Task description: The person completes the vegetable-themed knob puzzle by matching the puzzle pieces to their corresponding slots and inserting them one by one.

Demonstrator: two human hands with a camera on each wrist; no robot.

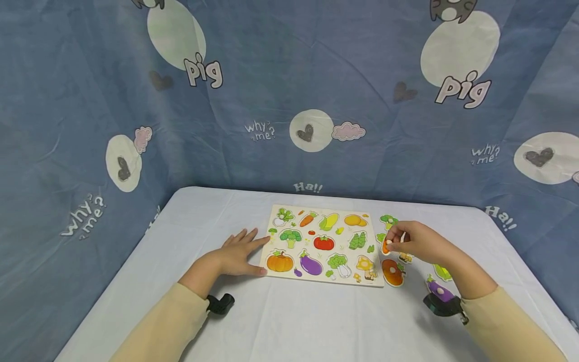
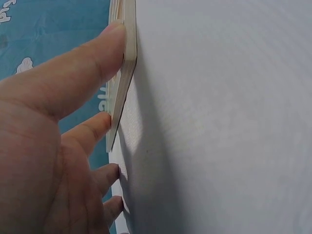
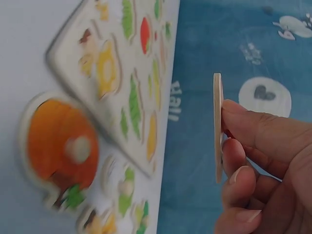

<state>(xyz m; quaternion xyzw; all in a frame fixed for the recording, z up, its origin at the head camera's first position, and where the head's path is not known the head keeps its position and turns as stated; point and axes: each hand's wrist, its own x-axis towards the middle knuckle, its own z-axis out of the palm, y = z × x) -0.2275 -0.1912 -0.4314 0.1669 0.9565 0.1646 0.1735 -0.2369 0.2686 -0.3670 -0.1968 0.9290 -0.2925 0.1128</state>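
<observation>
A pale wooden puzzle board [image 1: 341,247] with printed vegetables lies on the white table. My left hand [image 1: 232,255] rests beside its left end with fingers spread; thumb and index finger touch the board's edge, seen side-on in the left wrist view. Past the board's right end, my right hand [image 1: 418,242] pinches an orange carrot piece [image 1: 386,246] between thumb and fingers. In the right wrist view that thin wooden piece [image 3: 218,129] appears edge-on, raised off the table, its printed face hidden. Just below it lies a pumpkin piece [image 1: 391,273] with a white knob.
More knobbed pieces lie right of the board: a broccoli piece [image 1: 388,220], a mushroom piece [image 1: 405,258] partly under the hand, a green piece [image 1: 442,272] and an eggplant piece [image 1: 439,290] near the right wrist. A blue printed cloth [image 1: 253,171] hangs behind the table.
</observation>
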